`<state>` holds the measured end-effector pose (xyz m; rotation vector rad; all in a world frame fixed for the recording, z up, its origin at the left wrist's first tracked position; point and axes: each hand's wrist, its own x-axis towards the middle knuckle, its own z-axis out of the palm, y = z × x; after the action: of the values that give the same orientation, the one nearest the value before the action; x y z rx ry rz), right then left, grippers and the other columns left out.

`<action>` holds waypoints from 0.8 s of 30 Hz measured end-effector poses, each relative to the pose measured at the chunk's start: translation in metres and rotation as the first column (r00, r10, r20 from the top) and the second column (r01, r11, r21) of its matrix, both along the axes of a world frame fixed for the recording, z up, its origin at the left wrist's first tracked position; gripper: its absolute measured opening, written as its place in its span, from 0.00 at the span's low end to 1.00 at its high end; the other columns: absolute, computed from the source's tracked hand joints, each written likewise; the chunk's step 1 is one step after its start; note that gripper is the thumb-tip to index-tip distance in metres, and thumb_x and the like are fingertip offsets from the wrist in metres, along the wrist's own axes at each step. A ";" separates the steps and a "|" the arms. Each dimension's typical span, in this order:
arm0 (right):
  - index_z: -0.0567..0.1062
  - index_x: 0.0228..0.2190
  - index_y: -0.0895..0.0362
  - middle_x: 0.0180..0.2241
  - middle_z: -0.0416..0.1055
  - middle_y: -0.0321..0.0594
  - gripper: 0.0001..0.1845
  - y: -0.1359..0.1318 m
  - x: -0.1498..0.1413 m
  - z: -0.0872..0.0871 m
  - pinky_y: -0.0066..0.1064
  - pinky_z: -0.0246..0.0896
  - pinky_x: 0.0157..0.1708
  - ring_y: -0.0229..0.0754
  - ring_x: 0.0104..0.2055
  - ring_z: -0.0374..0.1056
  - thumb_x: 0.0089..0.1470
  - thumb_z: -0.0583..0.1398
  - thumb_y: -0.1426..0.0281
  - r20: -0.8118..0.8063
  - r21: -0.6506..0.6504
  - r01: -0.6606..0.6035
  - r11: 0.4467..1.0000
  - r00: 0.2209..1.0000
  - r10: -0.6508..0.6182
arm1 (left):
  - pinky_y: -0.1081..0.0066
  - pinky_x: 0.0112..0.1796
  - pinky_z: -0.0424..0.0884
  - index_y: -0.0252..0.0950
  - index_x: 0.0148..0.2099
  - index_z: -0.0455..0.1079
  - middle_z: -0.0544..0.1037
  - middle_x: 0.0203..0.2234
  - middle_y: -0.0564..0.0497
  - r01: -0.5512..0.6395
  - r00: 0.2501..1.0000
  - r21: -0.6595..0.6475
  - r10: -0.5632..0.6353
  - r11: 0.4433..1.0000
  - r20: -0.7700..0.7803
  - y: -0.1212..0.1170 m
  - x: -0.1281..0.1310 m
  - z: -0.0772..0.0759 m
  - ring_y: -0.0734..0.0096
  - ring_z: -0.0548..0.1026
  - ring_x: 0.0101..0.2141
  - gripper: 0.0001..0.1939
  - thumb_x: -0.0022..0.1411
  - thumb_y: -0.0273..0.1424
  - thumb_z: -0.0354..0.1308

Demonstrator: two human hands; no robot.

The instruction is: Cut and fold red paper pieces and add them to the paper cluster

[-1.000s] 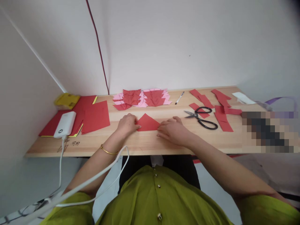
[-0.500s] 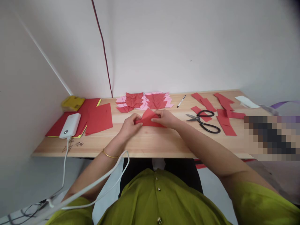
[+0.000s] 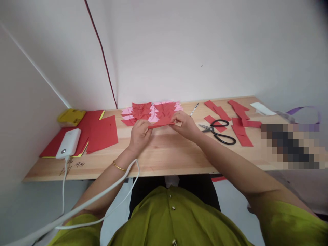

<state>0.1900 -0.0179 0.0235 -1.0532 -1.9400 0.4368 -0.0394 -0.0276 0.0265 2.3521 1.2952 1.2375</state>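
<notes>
A piece of red paper [image 3: 161, 123] is stretched between my two hands, held above the wooden table [image 3: 164, 155] and seen nearly edge-on. My left hand [image 3: 140, 136] pinches its left end between thumb and fingers. At the other end, my right hand [image 3: 185, 125] grips it the same way. Just behind the held paper lie folded red pieces [image 3: 141, 111] and pink pieces [image 3: 153, 114], set in overlapping rows with pointed edges. Scissors [image 3: 214, 130] with black handles rest to the right of my right hand, blades partly apart.
Red paper strips [image 3: 239, 109] are scattered at the right, near a white strip [image 3: 262, 108]. A pen [image 3: 194, 109] lies toward the back. On the left, red sheets [image 3: 104, 135] lie beside a white power bank [image 3: 68, 143] and a yellow packet [image 3: 71, 117]. A white cable [image 3: 84, 205] crosses my left arm.
Both hands have lifted the red paper and tipped it, so its raised pointed part no longer shows and a narrow edge faces me. The view has shifted slightly.
</notes>
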 end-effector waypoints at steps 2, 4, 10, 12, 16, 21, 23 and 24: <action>0.71 0.29 0.57 0.34 0.68 0.44 0.03 -0.001 0.003 -0.007 0.32 0.59 0.37 0.42 0.38 0.63 0.47 0.59 0.74 0.073 0.092 -0.069 0.993 0.995 0.062 | 0.64 0.40 0.66 0.36 0.34 0.72 0.75 0.33 0.47 0.051 0.983 0.120 -0.029 0.991 -0.183 0.000 -0.002 -0.006 0.65 0.69 0.38 0.07 0.57 0.25 0.52; 0.71 0.29 0.57 0.34 0.69 0.44 0.05 -0.002 0.004 -0.016 0.33 0.59 0.38 0.44 0.38 0.64 0.45 0.59 0.76 0.173 0.111 -0.162 0.980 0.975 0.142 | 0.64 0.38 0.66 0.35 0.34 0.71 0.75 0.32 0.46 0.115 0.943 0.139 -0.064 0.984 -0.327 0.001 -0.003 -0.015 0.64 0.69 0.37 0.06 0.56 0.24 0.53; 0.74 0.31 0.58 0.34 0.72 0.46 0.05 -0.004 0.008 -0.030 0.36 0.58 0.41 0.45 0.39 0.65 0.51 0.57 0.75 0.325 0.031 -0.261 0.965 0.915 0.237 | 0.64 0.39 0.66 0.36 0.37 0.71 0.76 0.34 0.46 0.169 0.853 0.032 -0.130 0.985 -0.506 0.002 -0.006 -0.033 0.63 0.70 0.37 0.06 0.60 0.28 0.53; 0.74 0.33 0.58 0.35 0.73 0.46 0.06 -0.004 0.009 -0.031 0.36 0.58 0.41 0.45 0.39 0.65 0.54 0.57 0.73 0.321 0.003 -0.270 0.963 0.912 0.255 | 0.63 0.41 0.66 0.36 0.39 0.71 0.77 0.35 0.46 0.165 0.854 0.006 -0.140 0.986 -0.500 0.001 -0.008 -0.033 0.63 0.71 0.38 0.08 0.61 0.31 0.52; 0.75 0.35 0.57 0.36 0.73 0.46 0.08 -0.001 0.012 -0.026 0.35 0.58 0.42 0.45 0.40 0.65 0.55 0.57 0.71 0.307 -0.059 -0.288 0.956 0.906 0.292 | 0.62 0.43 0.65 0.36 0.38 0.71 0.77 0.36 0.46 0.140 0.873 -0.059 -0.152 0.988 -0.463 -0.002 -0.010 -0.030 0.63 0.71 0.40 0.08 0.61 0.32 0.53; 0.75 0.33 0.57 0.36 0.73 0.43 0.08 0.008 0.009 -0.017 0.33 0.58 0.40 0.43 0.39 0.65 0.56 0.55 0.69 0.299 -0.148 -0.272 0.951 0.904 0.306 | 0.60 0.43 0.66 0.37 0.33 0.73 0.77 0.37 0.47 0.040 0.943 -0.126 -0.079 0.991 -0.322 0.004 -0.012 -0.029 0.62 0.71 0.40 0.06 0.58 0.31 0.55; 0.73 0.28 0.58 0.31 0.71 0.41 0.10 0.012 0.005 -0.016 0.31 0.57 0.35 0.41 0.34 0.64 0.57 0.54 0.67 0.311 -0.186 -0.196 0.963 0.918 0.247 | 0.60 0.44 0.66 0.36 0.32 0.73 0.77 0.36 0.47 0.007 0.959 -0.157 -0.051 0.988 -0.278 0.007 -0.014 -0.029 0.62 0.71 0.40 0.07 0.58 0.32 0.55; 0.71 0.26 0.58 0.28 0.70 0.40 0.12 0.014 0.003 -0.016 0.30 0.55 0.33 0.40 0.31 0.63 0.57 0.54 0.67 0.316 -0.204 -0.147 0.968 0.926 0.207 | 0.60 0.44 0.66 0.36 0.32 0.73 0.76 0.36 0.47 -0.004 0.964 -0.174 -0.043 0.985 -0.261 0.009 -0.016 -0.030 0.63 0.70 0.40 0.07 0.57 0.32 0.55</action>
<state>0.1930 -0.0043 0.0077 -1.1253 -2.3477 0.5688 -0.0550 -0.0186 -0.0032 2.4561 1.3886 0.7868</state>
